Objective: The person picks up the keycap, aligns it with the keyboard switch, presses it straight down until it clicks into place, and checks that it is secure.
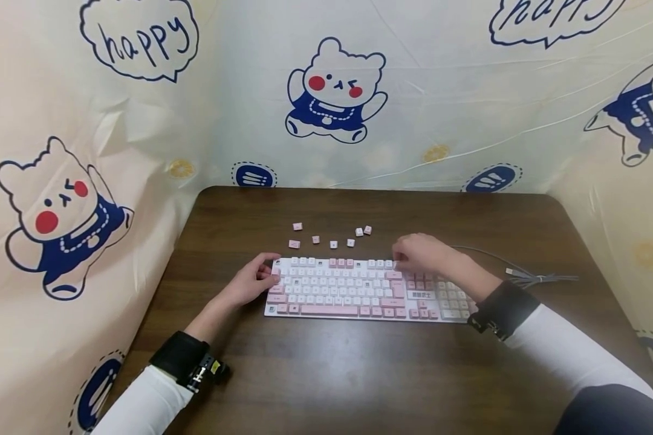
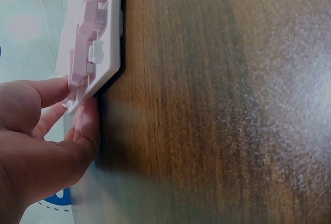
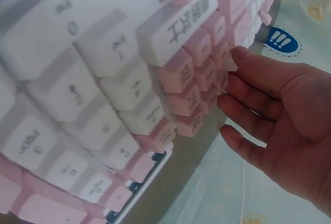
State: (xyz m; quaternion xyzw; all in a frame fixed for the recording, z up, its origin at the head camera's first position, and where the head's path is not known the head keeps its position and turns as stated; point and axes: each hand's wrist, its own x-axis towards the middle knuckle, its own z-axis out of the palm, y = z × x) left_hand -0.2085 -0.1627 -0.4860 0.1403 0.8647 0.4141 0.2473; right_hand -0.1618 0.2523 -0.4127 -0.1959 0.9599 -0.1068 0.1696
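A pink and white keyboard (image 1: 332,310) lies on the brown table. My left hand (image 1: 248,281) grips its left end; in the left wrist view the thumb is over the edge keys and the other fingers curl underneath. At the keyboard's far edge is my right hand (image 1: 421,254), above the pink navigation keys. In the right wrist view, its thumb and a partly hidden finger pinch a pale keycap (image 3: 228,61) beside those keys. Several loose keycaps (image 1: 334,244) lie behind the keyboard. Dark gaps show where some keys have no cap.
A cable (image 1: 544,278) with its plug lies bundled on the table (image 1: 326,368) to the right of the keyboard. Printed cloth (image 1: 239,109) with bear drawings hangs behind the table and at both sides.
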